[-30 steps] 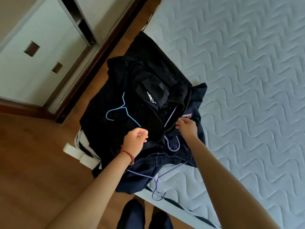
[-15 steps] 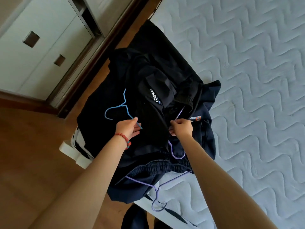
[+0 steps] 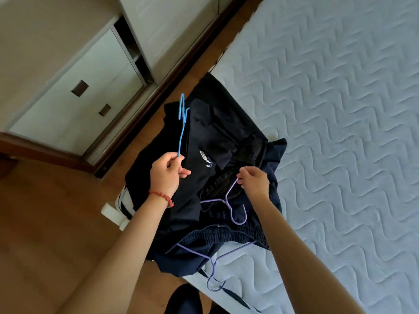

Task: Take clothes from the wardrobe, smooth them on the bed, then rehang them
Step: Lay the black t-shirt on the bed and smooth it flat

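Lifting: my left hand [image 3: 166,172] has raised the blue hanger [image 3: 182,123] clear of the dark clothes pile [image 3: 213,177]; half a second ago it lay flat on the black top, now it stands edge-on above it.
Meaning: I judge the blue hanger is freed from its garment, so that piece can be spread and smoothed; smoothing itself looks not yet begun.
Left grip: fingers curled closed around the lower end of the blue wire, pinched between thumb and forefinger; nothing else in that hand.
Right grip: my right hand [image 3: 254,181] pinches one arm of the upper purple hanger [image 3: 229,203], fingertips closed on the wire where it runs under the black mesh fabric; a moment back it sat at the same spot.
Clothes: heaped at the near corner of the bed [image 3: 340,132], partly draped over its edge toward the wooden floor [image 3: 45,223].
Other hanger: a second purple hanger [image 3: 213,264] pokes out below the navy elastic waistband [image 3: 226,232], untouched.
Wardrobe: white wardrobe doors [image 3: 74,94] stand to my upper left, well apart from the pile.
Wrist: red bead bracelet [image 3: 162,197] on the left.
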The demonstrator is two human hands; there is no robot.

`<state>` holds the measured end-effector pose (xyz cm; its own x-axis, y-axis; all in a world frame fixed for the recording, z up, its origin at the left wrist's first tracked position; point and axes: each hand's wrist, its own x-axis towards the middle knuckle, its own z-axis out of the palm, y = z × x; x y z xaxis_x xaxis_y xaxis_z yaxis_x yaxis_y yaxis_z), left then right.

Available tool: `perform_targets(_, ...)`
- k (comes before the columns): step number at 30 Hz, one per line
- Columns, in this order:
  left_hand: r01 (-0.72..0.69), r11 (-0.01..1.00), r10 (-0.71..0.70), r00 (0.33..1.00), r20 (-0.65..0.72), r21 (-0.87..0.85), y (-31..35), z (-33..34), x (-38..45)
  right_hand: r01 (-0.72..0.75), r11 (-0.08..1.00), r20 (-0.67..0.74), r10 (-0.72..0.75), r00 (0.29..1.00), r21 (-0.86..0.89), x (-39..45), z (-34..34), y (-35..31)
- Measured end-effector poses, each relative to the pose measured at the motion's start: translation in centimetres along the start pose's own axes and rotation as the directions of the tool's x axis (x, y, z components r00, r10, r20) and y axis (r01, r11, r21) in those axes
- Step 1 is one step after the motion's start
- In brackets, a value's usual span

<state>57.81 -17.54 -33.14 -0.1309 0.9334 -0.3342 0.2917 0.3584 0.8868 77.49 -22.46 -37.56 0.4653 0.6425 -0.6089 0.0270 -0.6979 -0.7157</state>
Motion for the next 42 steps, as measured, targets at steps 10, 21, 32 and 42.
perform_targets(10,-0.363,0.905,0.367,0.93,0.023,0.223,11.4,-8.8,-4.0,0.488,0.87,0.018,-0.488,0.873,-0.065,-7.8,-0.4,-15.2)
perform_targets(21,-0.624,0.753,0.634,0.773,0.026,0.206,21.5,-21.8,-9.9,0.834,0.383,0.031,-0.903,0.429,-0.398,-18.6,-2.4,-24.2)
perform_targets(32,-0.824,0.543,0.832,0.554,0.034,0.161,23.5,-35.5,-13.3,0.84,0.28,-0.25,-0.951,0.179,-0.465,-34.0,0.1,-26.3)
perform_targets(42,-0.851,0.482,0.833,0.519,0.191,0.207,24.8,-37.2,-18.3,0.744,0.411,-0.525,-0.846,0.096,-0.526,-47.4,-6.0,-22.5)
